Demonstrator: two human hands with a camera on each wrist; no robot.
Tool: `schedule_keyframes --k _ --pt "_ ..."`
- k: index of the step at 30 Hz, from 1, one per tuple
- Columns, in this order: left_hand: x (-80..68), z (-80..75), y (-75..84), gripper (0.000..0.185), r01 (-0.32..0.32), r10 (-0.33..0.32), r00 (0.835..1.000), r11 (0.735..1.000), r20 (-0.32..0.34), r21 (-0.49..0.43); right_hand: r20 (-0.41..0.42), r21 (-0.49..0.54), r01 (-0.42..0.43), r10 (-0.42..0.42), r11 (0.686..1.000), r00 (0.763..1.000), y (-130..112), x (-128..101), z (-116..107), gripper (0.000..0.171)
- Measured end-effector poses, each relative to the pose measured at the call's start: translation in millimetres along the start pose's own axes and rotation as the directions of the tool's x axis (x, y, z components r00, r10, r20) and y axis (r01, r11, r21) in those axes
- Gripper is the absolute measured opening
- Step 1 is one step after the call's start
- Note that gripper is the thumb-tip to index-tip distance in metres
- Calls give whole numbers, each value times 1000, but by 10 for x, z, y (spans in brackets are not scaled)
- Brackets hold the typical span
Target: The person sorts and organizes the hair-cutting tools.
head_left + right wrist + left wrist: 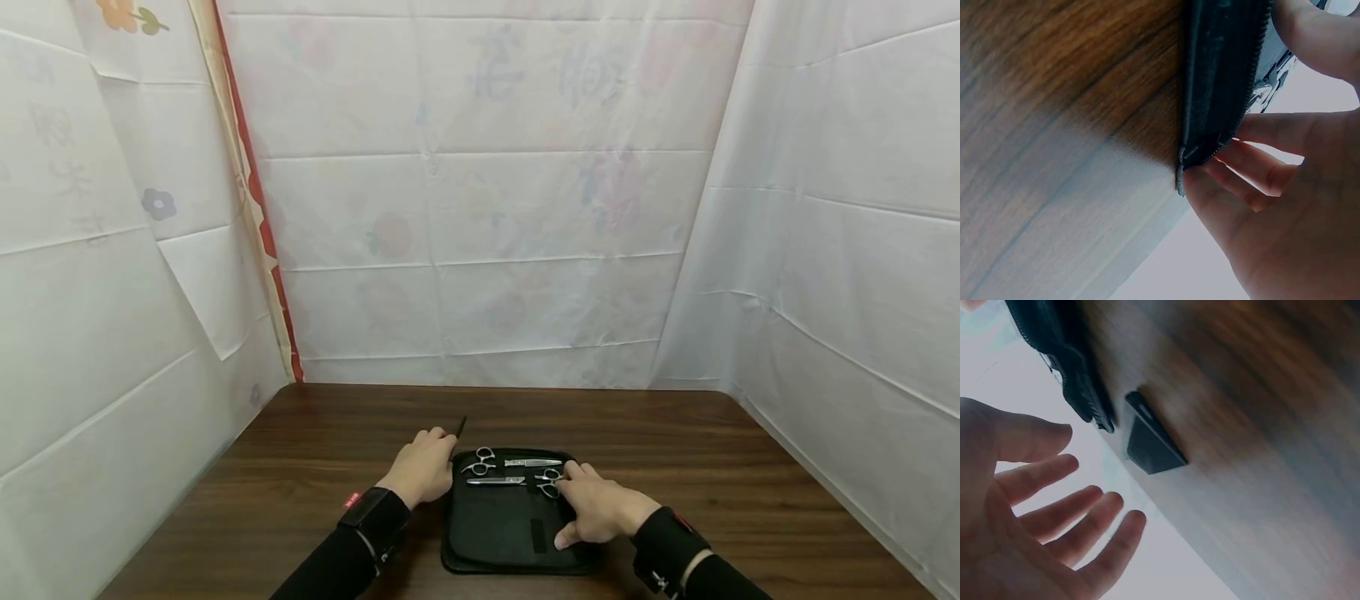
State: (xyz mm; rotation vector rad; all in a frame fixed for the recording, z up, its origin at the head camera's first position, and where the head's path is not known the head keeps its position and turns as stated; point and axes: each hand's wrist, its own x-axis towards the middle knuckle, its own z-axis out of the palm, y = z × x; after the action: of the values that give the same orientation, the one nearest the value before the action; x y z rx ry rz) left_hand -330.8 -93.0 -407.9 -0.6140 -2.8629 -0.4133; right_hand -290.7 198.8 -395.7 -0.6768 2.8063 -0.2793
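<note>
Black case point(498, 529) being touched by the right hand point(600, 504)

The case is being carried by the table point(337, 425), between its left and right edges, well apart from its far edge. In the case's farther half, upper scissors point(534, 462) and lower scissors point(497, 481) are being displayed. The right hand is being rested, fingers apart, at the case's right side; whether the scissors' handles are being touched cannot be told. The left hand point(420, 467) is being held spread near a dark flat object point(1150, 440).

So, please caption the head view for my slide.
Hairdressing scissors in a black case, left hand beside it, right hand touching.
</note>
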Motion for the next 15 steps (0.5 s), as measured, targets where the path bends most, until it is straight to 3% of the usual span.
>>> schedule_keyframes --k 7,15 --pt "-15 -10 -62 45 111 -111 989 994 95 2 -1 -1 2 -2 1000 1000 15 6 15 74" --pt "-21 -21 -100 47 144 -146 978 989 152 23 -4 -3 4 -4 1000 1000 17 6 11 74"
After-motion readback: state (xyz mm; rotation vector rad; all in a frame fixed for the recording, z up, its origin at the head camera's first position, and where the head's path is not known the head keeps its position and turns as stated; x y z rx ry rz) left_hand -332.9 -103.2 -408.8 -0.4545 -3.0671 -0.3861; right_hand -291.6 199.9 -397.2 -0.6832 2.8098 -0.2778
